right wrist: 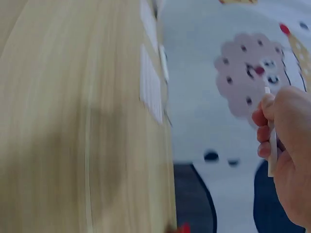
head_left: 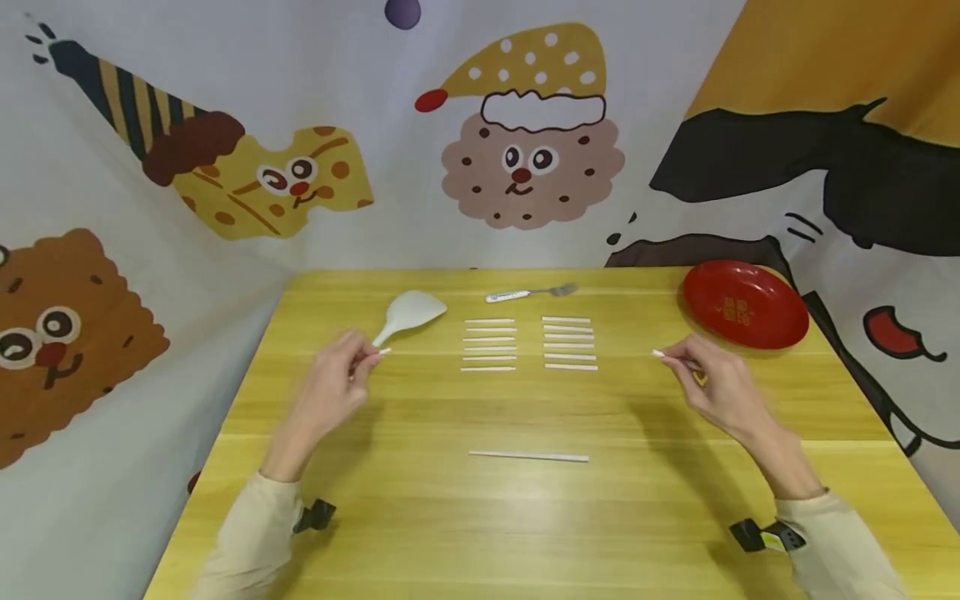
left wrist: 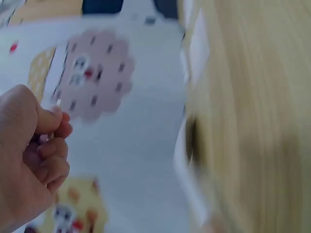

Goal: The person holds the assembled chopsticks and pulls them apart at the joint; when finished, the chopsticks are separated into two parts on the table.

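Note:
My left hand [head_left: 327,390] is raised over the left of the table, near the handle of a white rice paddle [head_left: 414,310]. Between thumb and fingers it pinches a short thin white stick [head_left: 385,352], most of which the fingers hide. Over the right side, my right hand [head_left: 717,387] grips another short white stick [right wrist: 272,141], whose ends stick out above and below the curled fingers. Between the hands lie two columns of short white sticks, a left column [head_left: 489,339] and a right column [head_left: 569,345]. Nearer to me lies one longer white stick [head_left: 528,456].
Behind the columns lies a fork [head_left: 532,292] with a white patterned handle. A red oval plate [head_left: 746,304] with gold marks stands at the back right. The wooden table [head_left: 420,533] ends at a cartoon-printed cloth [head_left: 405,208].

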Tool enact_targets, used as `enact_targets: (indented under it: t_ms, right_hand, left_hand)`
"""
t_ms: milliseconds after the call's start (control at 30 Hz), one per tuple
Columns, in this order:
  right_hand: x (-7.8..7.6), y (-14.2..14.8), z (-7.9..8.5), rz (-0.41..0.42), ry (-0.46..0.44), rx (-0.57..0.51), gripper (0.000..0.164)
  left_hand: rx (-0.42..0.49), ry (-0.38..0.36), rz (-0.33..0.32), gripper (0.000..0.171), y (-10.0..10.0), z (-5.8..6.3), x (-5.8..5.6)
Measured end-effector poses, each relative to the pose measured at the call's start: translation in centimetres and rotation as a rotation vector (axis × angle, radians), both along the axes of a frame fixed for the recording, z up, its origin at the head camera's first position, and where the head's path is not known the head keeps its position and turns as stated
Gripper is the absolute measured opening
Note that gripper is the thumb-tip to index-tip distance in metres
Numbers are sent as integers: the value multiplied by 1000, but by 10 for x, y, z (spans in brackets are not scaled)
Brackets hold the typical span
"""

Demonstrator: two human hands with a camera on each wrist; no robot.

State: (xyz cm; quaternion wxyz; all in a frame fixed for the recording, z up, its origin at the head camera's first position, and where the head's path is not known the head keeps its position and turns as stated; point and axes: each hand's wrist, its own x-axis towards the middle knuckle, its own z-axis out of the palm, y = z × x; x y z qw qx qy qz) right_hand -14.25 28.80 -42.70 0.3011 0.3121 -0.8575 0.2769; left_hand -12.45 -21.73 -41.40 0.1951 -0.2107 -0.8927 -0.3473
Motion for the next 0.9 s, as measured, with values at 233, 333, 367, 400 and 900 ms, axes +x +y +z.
enact_targets:
  t_ms: [233, 333, 367, 400, 900]
  right_hand:
    - [-15, -40, -13, 157, -30, 24, 31]
    - [-18, -47, -18, 178, 1, 46, 27]
    - [-19, -49, -19, 183, 7, 60, 23]
    - [-20, -50, -21, 189, 6, 73, 19]
    - [-46, -78, -45, 157, -174, 210, 14]
  left_hand:
    - [-78, -129, -140, 11, 43, -25, -18]
    - [-95, -117, -146, 14, 53, -34, -24]
    - [-101, -120, -151, 14, 56, -36, -25]
    - [-110, -125, -154, 15, 58, -38, -27]
    - [-218, -215, -235, 10, 98, -56, -60]
